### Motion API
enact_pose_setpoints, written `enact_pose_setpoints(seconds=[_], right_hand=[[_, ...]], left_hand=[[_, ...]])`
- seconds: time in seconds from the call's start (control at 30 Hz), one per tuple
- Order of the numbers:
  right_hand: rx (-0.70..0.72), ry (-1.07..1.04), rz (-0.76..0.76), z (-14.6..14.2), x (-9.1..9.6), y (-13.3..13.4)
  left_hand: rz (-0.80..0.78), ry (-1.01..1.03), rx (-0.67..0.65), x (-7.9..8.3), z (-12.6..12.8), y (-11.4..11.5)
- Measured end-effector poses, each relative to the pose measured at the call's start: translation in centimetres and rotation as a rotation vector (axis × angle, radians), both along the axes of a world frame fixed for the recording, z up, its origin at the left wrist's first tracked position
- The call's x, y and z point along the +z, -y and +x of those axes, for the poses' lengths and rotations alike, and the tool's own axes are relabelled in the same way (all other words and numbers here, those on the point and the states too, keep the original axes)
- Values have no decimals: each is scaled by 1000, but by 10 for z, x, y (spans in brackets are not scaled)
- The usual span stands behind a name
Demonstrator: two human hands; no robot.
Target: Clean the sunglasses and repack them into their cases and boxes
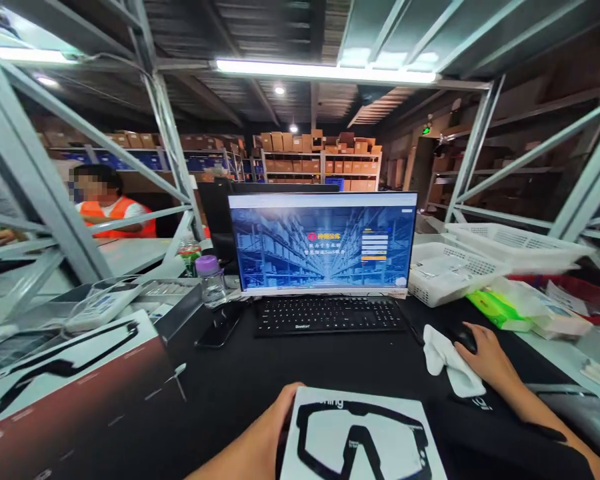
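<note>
Squarely ahead, a black counter (220, 393) carries a wide flat monitor (323, 243). Below the monitor, the left hand (253, 433) closes on the edge of a white box printed with black goggles (360, 440), while the right hand (485, 357) lies cupped over a black computer mouse (464, 339), just beside a crumpled white cloth (450, 360).
</note>
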State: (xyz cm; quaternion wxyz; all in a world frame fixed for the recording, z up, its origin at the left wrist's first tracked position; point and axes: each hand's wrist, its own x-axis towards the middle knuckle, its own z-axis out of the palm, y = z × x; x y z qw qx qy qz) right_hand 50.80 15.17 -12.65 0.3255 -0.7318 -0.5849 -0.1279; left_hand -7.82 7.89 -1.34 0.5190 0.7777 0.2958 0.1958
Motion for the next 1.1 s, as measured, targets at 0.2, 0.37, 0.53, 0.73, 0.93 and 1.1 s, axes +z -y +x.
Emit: enact_pose_setpoints(seconds=[0.2,0.37,0.53,0.73,0.93,1.1], right_hand=[[44,-21,63,6,19,-3],[179,-89,-48,-24,96,-8],[441,88,-298,-114,178,-10],[576,385,-441,-237,188,-32],[547,331,-502,-290,136,-83],[494,271,-469,-297,114,-97]], left_hand=[[366,-91,206,-4,-20,-63],[603,-241,827,-25,-22,-143],[727,-396,977,-37,-8,-181],[858,-490,883,-51,-8,-179],[891,-556,839,-63,-16,-185],[916,-563,818,-64,-18,-189]])
